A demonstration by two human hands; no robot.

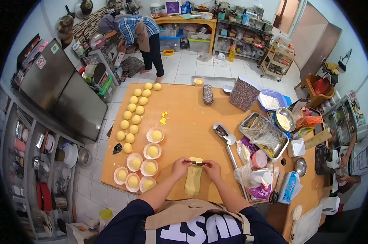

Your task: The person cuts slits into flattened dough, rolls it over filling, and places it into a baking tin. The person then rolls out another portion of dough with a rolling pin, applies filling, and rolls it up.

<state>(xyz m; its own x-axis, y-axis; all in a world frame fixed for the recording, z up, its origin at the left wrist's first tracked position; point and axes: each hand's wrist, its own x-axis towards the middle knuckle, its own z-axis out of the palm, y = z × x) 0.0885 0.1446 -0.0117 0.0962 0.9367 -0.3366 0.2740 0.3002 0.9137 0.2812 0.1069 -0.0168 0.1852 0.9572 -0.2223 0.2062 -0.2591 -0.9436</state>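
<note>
A flattened strip of pale yellow dough (193, 184) lies lengthwise on the wooden table in front of me. Across its far end is a dark brown chocolate stick (197, 163). My left hand (180, 168) pinches the stick's left end, and my right hand (212, 170) pinches the right end. More dark sticks sit in a small clear tray (231, 139) to the right. Left of my hands, several round dough balls (152, 152) rest in white paper cups. Bare dough balls (136, 119) stand in two rows farther up the table.
Yellow crumbs (163, 118) lie mid-table. On the right are a rolling pin (237, 173), a metal tray (282, 151) with plastic wrap, scissors (274, 196), wipes (290, 188) and a flour basin (272, 100). One person (143, 34) bends over at the back left; another person's arm (348, 162) shows at right.
</note>
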